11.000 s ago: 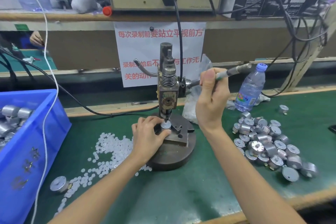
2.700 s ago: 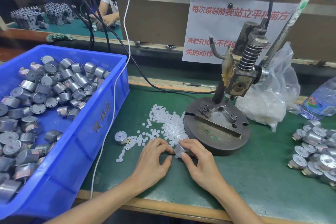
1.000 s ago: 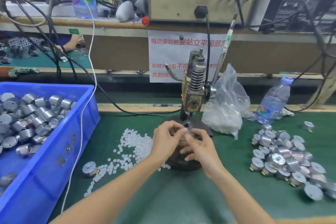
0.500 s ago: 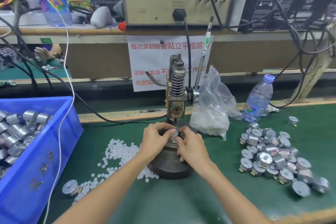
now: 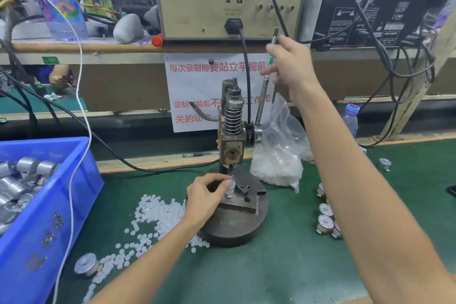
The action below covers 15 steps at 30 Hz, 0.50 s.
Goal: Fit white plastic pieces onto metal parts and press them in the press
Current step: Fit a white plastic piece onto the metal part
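Note:
A small silver metal part (image 5: 230, 190) with a white plastic piece on top sits in the fixture on the round base (image 5: 237, 227) of the hand press (image 5: 232, 136), right under the ram. My left hand (image 5: 207, 192) pinches that part with its fingertips. My right hand (image 5: 291, 69) is raised at the top of the upright press lever (image 5: 261, 106), which runs between thumb and fingers. Loose white plastic pieces (image 5: 153, 215) lie scattered on the green mat left of the base.
A blue bin (image 5: 49, 217) of metal parts stands at the left, with a white cable (image 5: 74, 205) hanging over it. One metal part (image 5: 85, 265) lies on the mat. A bag of white pieces (image 5: 276, 163), a water bottle (image 5: 350, 121) and a pile of metal parts (image 5: 325, 217) are at the right.
My right hand has left the part on the fixture and risen to the top of the lever. My left hand stays on the part under the ram.

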Tool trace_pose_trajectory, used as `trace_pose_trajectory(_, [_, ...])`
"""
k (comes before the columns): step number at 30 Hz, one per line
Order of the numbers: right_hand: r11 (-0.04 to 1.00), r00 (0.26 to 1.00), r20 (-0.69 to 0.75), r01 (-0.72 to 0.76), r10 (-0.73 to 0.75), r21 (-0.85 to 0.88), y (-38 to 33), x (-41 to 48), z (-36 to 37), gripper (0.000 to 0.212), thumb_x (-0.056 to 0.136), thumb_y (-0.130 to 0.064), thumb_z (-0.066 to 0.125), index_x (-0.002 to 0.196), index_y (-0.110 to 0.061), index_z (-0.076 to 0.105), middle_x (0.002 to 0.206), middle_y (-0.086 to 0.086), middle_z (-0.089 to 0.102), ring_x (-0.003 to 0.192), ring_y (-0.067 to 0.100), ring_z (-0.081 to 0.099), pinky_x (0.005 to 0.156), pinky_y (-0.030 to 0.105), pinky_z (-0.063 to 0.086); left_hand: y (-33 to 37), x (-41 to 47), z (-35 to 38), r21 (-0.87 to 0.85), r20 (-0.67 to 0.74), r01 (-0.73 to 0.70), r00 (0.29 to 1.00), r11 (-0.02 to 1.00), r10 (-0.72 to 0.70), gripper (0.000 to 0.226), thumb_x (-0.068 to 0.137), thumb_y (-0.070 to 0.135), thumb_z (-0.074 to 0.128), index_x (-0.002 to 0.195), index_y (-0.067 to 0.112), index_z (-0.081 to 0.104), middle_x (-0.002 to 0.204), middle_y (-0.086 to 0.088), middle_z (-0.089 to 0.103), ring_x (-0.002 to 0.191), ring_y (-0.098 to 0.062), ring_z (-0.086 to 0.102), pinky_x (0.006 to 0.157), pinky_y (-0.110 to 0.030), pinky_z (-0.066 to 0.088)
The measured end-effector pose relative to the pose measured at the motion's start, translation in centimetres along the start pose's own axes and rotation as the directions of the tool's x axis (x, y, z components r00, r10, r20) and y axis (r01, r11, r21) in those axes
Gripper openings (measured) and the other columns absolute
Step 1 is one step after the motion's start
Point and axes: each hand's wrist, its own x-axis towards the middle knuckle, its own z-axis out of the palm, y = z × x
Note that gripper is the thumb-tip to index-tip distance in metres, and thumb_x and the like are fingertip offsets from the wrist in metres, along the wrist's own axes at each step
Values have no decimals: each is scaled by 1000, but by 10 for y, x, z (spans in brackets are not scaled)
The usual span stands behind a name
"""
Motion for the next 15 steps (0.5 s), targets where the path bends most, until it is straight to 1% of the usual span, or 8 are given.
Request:
trace_pose_trajectory(2, [998, 999, 41, 12, -10, -57, -9, 8, 2, 27, 94, -17, 49, 117, -6, 57, 86, -2, 58, 57, 9, 61, 48, 18, 41, 0, -1, 0, 0, -5, -1, 1000, 1000, 1, 14, 83, 32, 68, 76, 44, 67, 83, 25, 68, 92, -1, 61, 96, -38, 44])
trace_pose_trajectory(4, [994, 995, -35, 88, -91, -67, -8, -2, -1, 12, 94, -18, 49, 97, -12, 59, 83, 3, 60, 59, 8, 54, 54, 22, 43, -1, -1, 0, -5, -14, -3, 1000, 1000, 3, 13, 82, 34, 68, 76, 45, 66, 85, 23, 68, 94, -3, 60, 98, -41, 42])
trace_pose_trajectory(5, [988, 986, -83, 143, -147, -57, -6, -13, -2, 11, 94, -18, 49, 87, -16, 58, 76, 2, 59, 60, 10, 51, 58, 28, 44, -2, -2, 0, -4, -21, 0, 1000, 1000, 0, 13, 82, 36, 68, 75, 46, 65, 86, 23, 67, 96, -4, 59, 99, -42, 41])
trace_pose_trajectory(7, [968, 954, -166, 252, -250, -9, 2, -41, -4, 21, 94, -18, 49, 74, -19, 53, 65, 2, 54, 59, 18, 48, 60, 41, 43, -2, -3, -1, 11, -24, 7, 1000, 1000, -7, 15, 81, 37, 68, 75, 49, 62, 87, 26, 63, 100, -5, 55, 102, -43, 38])
trace_pose_trajectory(9, [939, 917, -229, 342, -326, 32, 11, -74, -6, 24, 94, -16, 47, 70, -20, 48, 62, 2, 48, 56, 19, 43, 56, 41, 40, -1, -4, -1, 22, -14, 9, 1000, 1000, -8, 17, 81, 36, 68, 76, 49, 60, 86, 29, 60, 101, -7, 54, 103, -43, 37])
trace_pose_trajectory(11, [909, 887, -260, 411, -382, 67, 19, -102, -7, 23, 94, -19, 44, 71, -22, 46, 61, -2, 45, 55, 19, 40, 55, 34, 37, 1, -4, -2, 14, -14, 10, 1000, 1000, -9, 16, 81, 35, 69, 78, 48, 59, 86, 30, 58, 100, -7, 54, 103, -43, 36])
trace_pose_trajectory(13, [898, 885, -256, 425, -388, 111, 25, -114, -7, 19, 94, -23, 42, 75, -23, 46, 64, -2, 47, 57, 23, 41, 54, 31, 37, 2, -4, -2, 17, -13, 12, 1000, 1000, -12, 15, 82, 35, 69, 80, 46, 60, 88, 29, 57, 100, -8, 54, 104, -43, 35])
trace_pose_trajectory(15, [898, 882, -271, 427, -386, 109, 26, -115, -5, 18, 95, -26, 41, 78, -25, 46, 64, -4, 47, 56, 20, 41, 53, 31, 36, 2, -5, -2, 21, -10, 5, 1000, 1000, -5, 16, 82, 35, 69, 80, 47, 59, 87, 30, 56, 95, -2, 53, 104, -44, 35])
